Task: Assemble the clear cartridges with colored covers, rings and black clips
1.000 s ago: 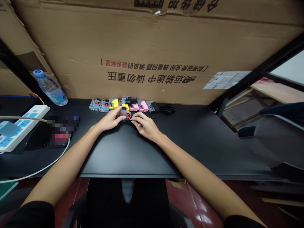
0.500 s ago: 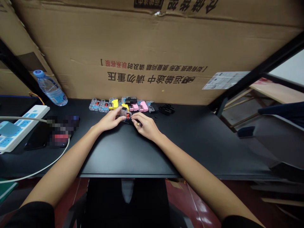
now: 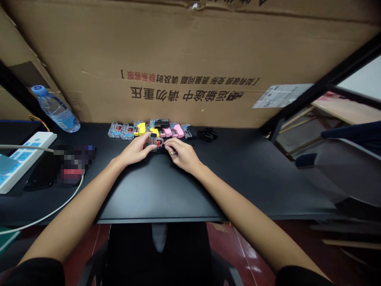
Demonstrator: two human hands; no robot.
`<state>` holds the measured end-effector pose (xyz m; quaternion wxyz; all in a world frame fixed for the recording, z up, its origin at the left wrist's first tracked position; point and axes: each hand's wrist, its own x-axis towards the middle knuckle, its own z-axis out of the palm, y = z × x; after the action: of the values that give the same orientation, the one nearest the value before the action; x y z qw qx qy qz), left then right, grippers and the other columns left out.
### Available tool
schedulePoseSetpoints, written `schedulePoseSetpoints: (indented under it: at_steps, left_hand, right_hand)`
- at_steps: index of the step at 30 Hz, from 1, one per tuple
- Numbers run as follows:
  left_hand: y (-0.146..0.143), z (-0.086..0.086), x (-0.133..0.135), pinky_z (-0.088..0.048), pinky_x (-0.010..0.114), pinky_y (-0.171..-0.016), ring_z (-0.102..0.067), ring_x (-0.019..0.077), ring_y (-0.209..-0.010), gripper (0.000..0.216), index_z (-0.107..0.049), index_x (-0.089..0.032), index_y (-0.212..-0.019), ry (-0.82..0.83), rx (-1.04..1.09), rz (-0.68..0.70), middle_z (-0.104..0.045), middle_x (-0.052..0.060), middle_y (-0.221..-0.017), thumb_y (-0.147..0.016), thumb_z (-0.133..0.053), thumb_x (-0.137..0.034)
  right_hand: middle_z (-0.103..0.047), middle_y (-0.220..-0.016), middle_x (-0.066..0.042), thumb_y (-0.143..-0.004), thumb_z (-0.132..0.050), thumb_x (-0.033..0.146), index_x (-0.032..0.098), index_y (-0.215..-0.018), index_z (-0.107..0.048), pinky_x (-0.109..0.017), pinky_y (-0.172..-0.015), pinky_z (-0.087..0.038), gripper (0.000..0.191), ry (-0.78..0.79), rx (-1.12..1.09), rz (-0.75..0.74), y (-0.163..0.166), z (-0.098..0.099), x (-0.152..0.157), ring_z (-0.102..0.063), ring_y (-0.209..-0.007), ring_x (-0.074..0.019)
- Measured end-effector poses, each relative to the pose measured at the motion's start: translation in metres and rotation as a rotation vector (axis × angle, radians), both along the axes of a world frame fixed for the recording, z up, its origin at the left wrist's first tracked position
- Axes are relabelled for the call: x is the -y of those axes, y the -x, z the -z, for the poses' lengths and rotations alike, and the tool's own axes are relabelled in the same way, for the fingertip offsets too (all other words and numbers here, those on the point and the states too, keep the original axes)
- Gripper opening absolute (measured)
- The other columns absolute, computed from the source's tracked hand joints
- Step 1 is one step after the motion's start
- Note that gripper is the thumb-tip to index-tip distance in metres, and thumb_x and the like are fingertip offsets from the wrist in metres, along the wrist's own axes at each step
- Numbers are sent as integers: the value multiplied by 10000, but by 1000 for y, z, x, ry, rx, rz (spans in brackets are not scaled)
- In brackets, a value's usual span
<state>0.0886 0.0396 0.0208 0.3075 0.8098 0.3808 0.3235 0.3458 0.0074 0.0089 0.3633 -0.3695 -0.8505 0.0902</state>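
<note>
My left hand (image 3: 137, 149) is closed round a small clear plastic toy-like device (image 3: 153, 140) with a red trigger-like part and a dark block on top. My right hand (image 3: 183, 155) meets it from the right, thumb and fingertips pinched together at its side. A small gold-coloured bit (image 3: 172, 153) shows at the right fingers; whether it is a ring or a tool end I cannot tell. What the right fingertips pinch is too small to make out. Behind the hands stand similar clear devices (image 3: 127, 131), some with yellow parts (image 3: 141, 128) or pink parts (image 3: 178, 130).
Black plastic pieces (image 3: 207, 134) lie right of the row, with tiny dark bits (image 3: 193, 143) nearby. At left are a water bottle (image 3: 56, 109), a white power strip (image 3: 26, 159) and a white cable (image 3: 67, 202). A cardboard sheet (image 3: 190, 47) walls the black table's (image 3: 160, 190) back.
The view has shifted slightly, so everything sits a little further left and higher. Both hands stay at the clear device; the right fingers have moved slightly along its side.
</note>
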Motion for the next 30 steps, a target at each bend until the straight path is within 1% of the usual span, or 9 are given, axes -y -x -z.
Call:
schedulePoseSetpoints:
  at_steps: [6, 9, 13, 17, 19, 22, 24, 27, 30]
  left_hand:
    - [6, -5, -3, -612, 459, -989, -775, 310, -1092, 368, -579, -194, -1257, 22, 8, -28, -771, 137, -1235, -1016, -627, -468]
    - [6, -8, -1, -620, 432, -930, -780, 300, -1029, 378, -591, -196, -1196, 35, -10, -44, -779, 125, -1179, -1009, -637, -521]
    - [4, -10, 2, -610, 384, -862, -772, 269, -951, 384, -605, -204, -1165, 35, -3, -40, -775, 93, -1099, -1007, -633, -553]
    - [3, -11, 4, -590, 376, -820, -756, 253, -868, 365, -588, -216, -1106, 18, -28, -51, -756, 65, -1010, -1006, -629, -565]
    - [3, -12, 4, -582, 377, -818, -748, 248, -854, 355, -589, -220, -1104, -4, -48, -63, -756, 59, -989, -1004, -633, -558]
    - [3, -13, 5, -570, 377, -819, -748, 249, -860, 346, -606, -221, -1155, -21, -77, -72, -764, 63, -994, -1013, -626, -536]
    - [2, -13, 5, -567, 375, -811, -751, 254, -861, 361, -615, -222, -1202, -14, -89, -72, -768, 65, -993, -1019, -621, -532]
    - [2, -11, 5, -573, 369, -796, -750, 259, -855, 403, -626, -226, -1245, 3, -81, -57, -778, 69, -987, -1011, -629, -554]
    - [3, -8, 5, -580, 367, -786, -748, 260, -858, 434, -634, -232, -1272, 13, -65, -46, -781, 68, -986, -1007, -628, -575]
  right_hand:
    - [-775, -1165, -87, -994, -572, 133, 243, -1040, -714, -340, -915, -587, 186, 32, -12, 20, -8, -5, -4, -752, -1018, -231]
    - [-761, -1166, -89, -1007, -607, 190, 246, -1027, -732, -336, -879, -593, 139, 23, -45, 49, -11, -6, -3, -753, -996, -229]
    - [-717, -1323, -108, -987, -654, 230, 246, -1009, -758, -350, -828, -609, 108, 64, -14, 75, -7, -4, 0, -762, -959, -223]
    - [-769, -1219, -100, -987, -642, 241, 243, -953, -755, -372, -883, -620, 118, 78, -61, 51, -8, -13, -5, -771, -993, -239]
    - [-796, -1141, -95, -995, -639, 270, 243, -896, -750, -393, -932, -615, 151, 43, -122, 94, -23, -25, -13, -768, -1010, -248]
    - [-803, -1185, -117, -987, -672, 348, 228, -896, -761, -412, -877, -618, 175, 2, -239, 352, -65, -45, -25, -757, -987, -262]
    - [-802, -1208, -136, -973, -670, 351, 212, -904, -768, -406, -879, -611, 183, 35, -237, 481, -99, -50, -31, -758, -1005, -267]
    - [-821, -1121, -139, -901, -703, 304, 210, -816, -754, -419, -951, -590, 137, 141, -68, 525, -137, -45, -38, -762, -1020, -286]
    - [-828, -1098, -135, -840, -704, 263, 216, -722, -718, -422, -951, -587, 128, 202, 87, 521, -152, -33, -43, -766, -983, -289]
